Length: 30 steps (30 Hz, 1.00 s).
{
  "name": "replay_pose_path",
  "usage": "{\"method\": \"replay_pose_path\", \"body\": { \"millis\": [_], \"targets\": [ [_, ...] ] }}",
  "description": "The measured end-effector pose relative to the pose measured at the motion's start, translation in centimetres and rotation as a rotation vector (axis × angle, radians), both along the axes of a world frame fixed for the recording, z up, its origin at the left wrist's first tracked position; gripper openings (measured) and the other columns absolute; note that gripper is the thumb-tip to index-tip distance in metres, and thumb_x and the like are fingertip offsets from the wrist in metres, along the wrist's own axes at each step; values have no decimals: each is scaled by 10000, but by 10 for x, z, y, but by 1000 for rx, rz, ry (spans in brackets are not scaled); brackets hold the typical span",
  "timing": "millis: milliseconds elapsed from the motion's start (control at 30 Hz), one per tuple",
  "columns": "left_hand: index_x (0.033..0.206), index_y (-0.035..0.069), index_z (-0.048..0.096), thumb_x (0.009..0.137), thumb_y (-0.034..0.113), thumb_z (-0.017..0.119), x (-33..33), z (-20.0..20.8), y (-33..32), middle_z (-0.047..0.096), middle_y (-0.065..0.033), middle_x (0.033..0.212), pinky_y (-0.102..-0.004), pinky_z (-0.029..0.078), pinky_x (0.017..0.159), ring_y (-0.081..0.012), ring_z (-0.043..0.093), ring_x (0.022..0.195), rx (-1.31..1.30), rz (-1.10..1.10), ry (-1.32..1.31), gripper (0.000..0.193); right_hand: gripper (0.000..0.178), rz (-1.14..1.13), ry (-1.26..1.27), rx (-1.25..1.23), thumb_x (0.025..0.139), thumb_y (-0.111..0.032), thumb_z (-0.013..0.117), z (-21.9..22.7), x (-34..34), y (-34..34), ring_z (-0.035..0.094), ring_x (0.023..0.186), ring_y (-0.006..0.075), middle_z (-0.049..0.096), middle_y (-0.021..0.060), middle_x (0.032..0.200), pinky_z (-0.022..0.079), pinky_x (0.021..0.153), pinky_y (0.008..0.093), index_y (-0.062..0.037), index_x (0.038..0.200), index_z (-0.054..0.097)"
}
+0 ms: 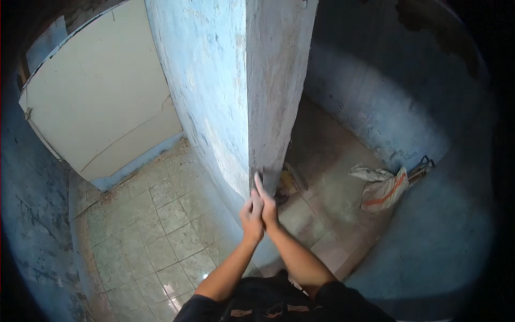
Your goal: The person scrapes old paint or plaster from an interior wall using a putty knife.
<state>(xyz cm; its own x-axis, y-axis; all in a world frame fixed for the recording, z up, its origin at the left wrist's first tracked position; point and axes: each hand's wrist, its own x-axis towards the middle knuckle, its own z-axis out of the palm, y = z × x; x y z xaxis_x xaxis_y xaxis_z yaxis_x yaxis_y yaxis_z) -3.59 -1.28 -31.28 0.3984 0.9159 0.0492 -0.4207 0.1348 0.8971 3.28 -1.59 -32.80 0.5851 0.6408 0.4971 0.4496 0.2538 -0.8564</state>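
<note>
Two hands show near the middle of the frame: the left hand [251,216] and the right hand [266,201], pressed together against one wall corner [250,107]. One pale door [102,91] fills the upper left. One sack [383,189] with an orange stripe lies at the right. One tiled floor [155,236] covers the lower left.

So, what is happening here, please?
A person stands at the end of a blue-painted wall and presses both hands against its grey edge. The right hand holds something dark and flat, hard to identify, against the edge. The left hand lies beside it. A white sack sits on the tiled floor behind.
</note>
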Motion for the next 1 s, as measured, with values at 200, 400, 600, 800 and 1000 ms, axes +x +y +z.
{"method": "replay_pose_path", "body": {
  "millis": [200, 400, 600, 800, 1000],
  "targets": [
    [889, -4, 629, 1023, 196, 583, -4, 69, 21, 588, 5, 857, -268, 438, 713, -99, 518, 797, 94, -29, -88, 245, 475, 21, 10, -7, 1021, -78, 559, 100, -11, 4, 570, 950, 76, 690, 84, 1283, 480, 845, 238, -86, 1492, 505],
    [958, -9, 654, 1025, 201, 589, -3, -16, -6, 622, -11, 905, -261, 456, 756, -109, 554, 839, -68, -25, -54, 230, 496, -34, -82, 41, 1022, -66, 549, 1, -9, -9, 438, 728, 79, 661, -20, 988, 447, 654, 241, -124, 1511, 493],
    [1006, -38, 676, 1011, 203, 610, 4, 68, 20, 649, -31, 887, -279, 481, 762, -122, 579, 837, 107, 3, -90, 250, 505, -16, -136, 22, 1032, -83, 530, 101, -4, 7, 418, 722, 82, 643, 91, 954, 437, 653, 241, -137, 1530, 465],
    [951, -7, 645, 1030, 251, 581, -13, -44, -6, 599, -6, 899, -269, 450, 752, -113, 533, 846, 49, 16, 89, 278, 506, -49, -182, -40, 1027, -85, 536, -24, -12, -10, 514, 786, 103, 706, 124, 1051, 472, 725, 251, -108, 1528, 466],
    [943, -16, 650, 1015, 238, 600, -19, 19, 7, 600, 0, 876, -266, 447, 735, -113, 533, 830, 131, 22, 84, 268, 546, -68, -186, 149, 1001, -21, 523, 34, -17, 6, 520, 815, 107, 676, -34, 1163, 465, 749, 244, -92, 1537, 450]
  ]
}}
